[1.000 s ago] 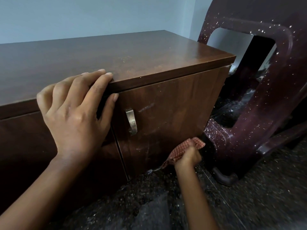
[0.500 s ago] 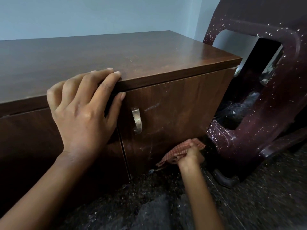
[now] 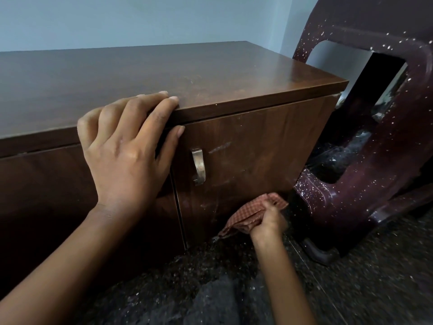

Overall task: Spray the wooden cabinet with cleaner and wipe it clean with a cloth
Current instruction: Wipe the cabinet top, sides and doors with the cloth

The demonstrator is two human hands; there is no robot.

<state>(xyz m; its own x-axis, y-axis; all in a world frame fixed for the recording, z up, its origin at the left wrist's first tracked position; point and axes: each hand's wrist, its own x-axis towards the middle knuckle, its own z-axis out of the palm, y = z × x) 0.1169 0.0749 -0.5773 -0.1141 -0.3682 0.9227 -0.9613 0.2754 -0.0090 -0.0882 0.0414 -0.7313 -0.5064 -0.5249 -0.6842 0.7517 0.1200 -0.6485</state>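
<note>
A low dark wooden cabinet (image 3: 234, 85) fills the left and middle of the view. Its right door (image 3: 257, 146) carries a metal handle (image 3: 198, 165) and pale smears. My left hand (image 3: 126, 146) rests flat over the front top edge, fingers spread, holding nothing. Down at the door's bottom right corner my right hand (image 3: 269, 219) is closed on a bunched red checked cloth (image 3: 248, 214), pressed against the wood. No spray bottle is in view.
A maroon plastic chair (image 3: 386, 141), speckled white, stands tipped close to the cabinet's right end, its foot (image 3: 316, 252) next to my right hand. The floor (image 3: 363, 277) is dark speckled stone. A pale blue wall (image 3: 140, 19) rises behind.
My right hand with the cloth stays low on the right door, shifting slightly along its bottom edge. My left hand keeps its place on the top edge; the camera view drifted a little.
</note>
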